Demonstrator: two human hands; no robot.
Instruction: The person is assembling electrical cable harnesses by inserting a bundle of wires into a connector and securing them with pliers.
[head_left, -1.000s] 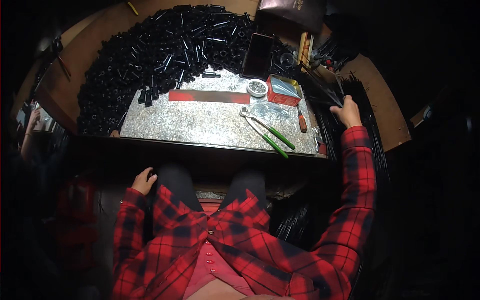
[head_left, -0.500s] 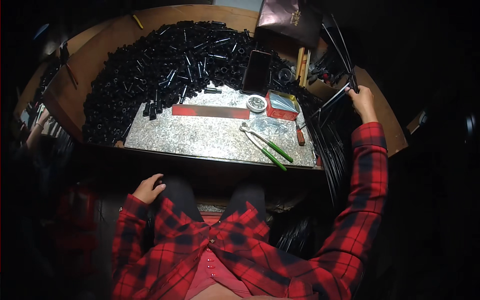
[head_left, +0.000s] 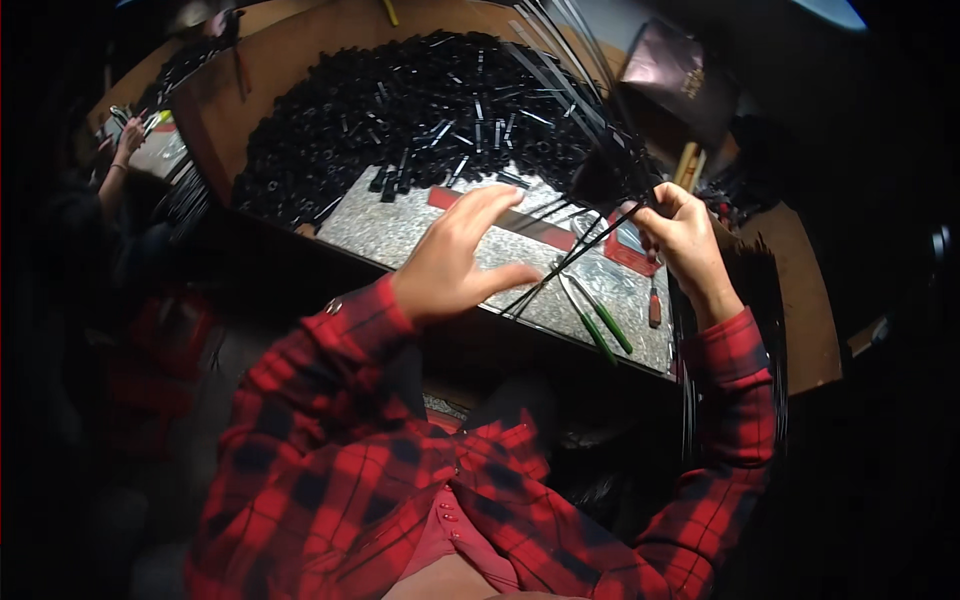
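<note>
My right hand (head_left: 690, 240) is closed around a bundle of long, thin black strips (head_left: 625, 150). They fan out upward above the fist, and their lower ends cross over the front of the speckled worktop (head_left: 375, 222). Beside those lower ends hovers my left hand (head_left: 450, 255), fingers and thumb apart, holding nothing. Under the strips lie end-cutting pliers with green handles (head_left: 606, 325) and a flat red bar (head_left: 545, 230), partly covered. A red box (head_left: 630, 258) sits below my right hand. A small screwdriver (head_left: 654, 308) lies close to it.
A large heap of short black tubular parts (head_left: 400, 120) fills the back of the bench, inside a curved wooden rim (head_left: 205, 145). A dark bag (head_left: 675, 80) stands at back right. Another person's hand (head_left: 130, 135) shows at far left.
My right hand has moved left and inward from the right edge, bringing the strips over the worktop. My left hand has risen from my lap toward them. The view has shifted.
</note>
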